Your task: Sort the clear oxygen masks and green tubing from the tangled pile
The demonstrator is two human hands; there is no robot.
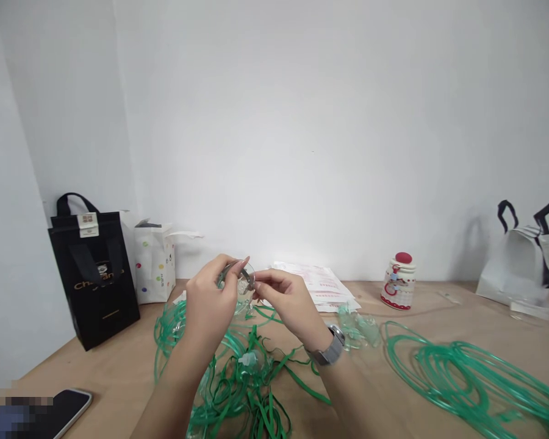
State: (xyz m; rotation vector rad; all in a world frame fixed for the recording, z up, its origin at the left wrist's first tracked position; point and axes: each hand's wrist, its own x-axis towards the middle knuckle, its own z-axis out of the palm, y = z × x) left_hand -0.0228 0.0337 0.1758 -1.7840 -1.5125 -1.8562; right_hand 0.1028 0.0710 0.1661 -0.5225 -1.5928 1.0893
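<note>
A clear plastic oxygen mask [246,285] is held up above the table between my two hands. My left hand [211,296] grips its left side, thumb and fingers closed over the rim. On the opposite side, my right hand [287,297] pinches the edge with thumb and forefinger; a grey watch is on that wrist. Below my hands lies a tangle of green elastic straps [251,390] with clear masks [251,361] among them. Coiled green tubing [170,326] sits behind my left forearm. My fingers partly cover the mask I hold.
Green tubing [457,372] lies coiled at right, near pale green plastic parts [359,329]. Printed paper packets [324,286] rest by the wall. A white-and-red jar [399,283], a black bag [100,292], white bags [154,265] and a phone [68,410] stand or lie around.
</note>
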